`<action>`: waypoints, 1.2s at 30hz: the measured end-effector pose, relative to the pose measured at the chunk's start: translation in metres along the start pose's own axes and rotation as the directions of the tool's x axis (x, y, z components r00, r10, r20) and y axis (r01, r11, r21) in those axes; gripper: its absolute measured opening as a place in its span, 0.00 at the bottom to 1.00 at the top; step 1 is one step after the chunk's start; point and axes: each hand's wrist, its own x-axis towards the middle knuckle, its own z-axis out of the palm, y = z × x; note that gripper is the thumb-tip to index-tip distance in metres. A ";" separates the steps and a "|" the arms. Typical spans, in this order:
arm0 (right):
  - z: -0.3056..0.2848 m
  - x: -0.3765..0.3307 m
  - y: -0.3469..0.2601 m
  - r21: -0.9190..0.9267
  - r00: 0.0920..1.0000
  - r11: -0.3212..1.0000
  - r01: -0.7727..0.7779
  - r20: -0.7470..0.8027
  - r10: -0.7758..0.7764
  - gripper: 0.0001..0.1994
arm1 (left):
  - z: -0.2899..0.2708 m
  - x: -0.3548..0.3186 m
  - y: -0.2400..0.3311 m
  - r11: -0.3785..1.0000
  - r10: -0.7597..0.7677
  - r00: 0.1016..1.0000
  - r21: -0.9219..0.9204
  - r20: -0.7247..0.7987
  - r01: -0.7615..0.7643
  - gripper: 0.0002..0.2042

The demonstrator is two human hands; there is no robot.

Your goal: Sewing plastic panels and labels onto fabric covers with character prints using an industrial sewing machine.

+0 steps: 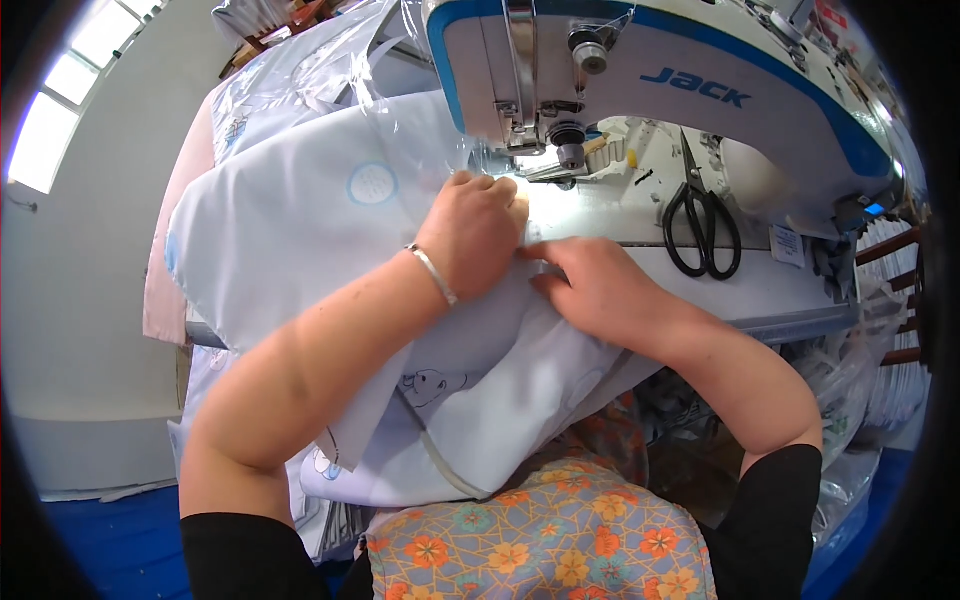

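Observation:
A pale blue-white fabric (290,230) with printed round motifs and line drawings spreads over the sewing table and hangs down onto my lap. My left hand (475,225), with a thin bracelet at its wrist, is closed on the fabric's right edge, just in front of the needle area. Close beside it, my right hand (600,290) pinches the same edge between thumb and fingers. The white and blue sewing machine (740,85) stands just beyond both hands, its lamp lighting the bed. The fingertips of my left hand are partly hidden, and so is the needle.
Black-handled scissors (703,225) lie on the table right of my hands. Clear plastic-covered fabric (300,80) is piled at the far left. A pink cloth (180,240) hangs over the left edge. Wooden chair slats (905,290) and plastic bags (860,350) stand at the right.

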 end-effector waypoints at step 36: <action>0.024 0.003 -0.012 -0.227 0.944 0.974 0.015 -0.318 -0.089 0.11 | 0.076 -0.009 -0.352 0.468 -0.884 0.450 -0.242 -0.127 0.850 0.31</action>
